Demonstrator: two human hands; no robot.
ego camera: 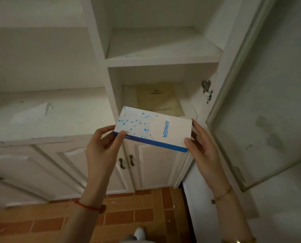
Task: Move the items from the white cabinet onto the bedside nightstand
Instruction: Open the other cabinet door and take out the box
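Observation:
A white box (153,128) with blue dots, a blue edge and the word ANKER is held in the air in front of the white cabinet (162,63). My left hand (104,146) grips its left end, thumb on top. At the other end, my right hand (201,148) grips the box with fingers along the side. Behind the box, a yellowish paper document (159,99) lies flat on the cabinet's lower open shelf. The shelf above it holds nothing visible.
The cabinet's door (262,95) stands open at the right. Below the shelves are two closed doors with dark handles (127,162). More white shelving (41,111) runs to the left. The floor (128,216) is orange tile, with my shoe (139,233) on it.

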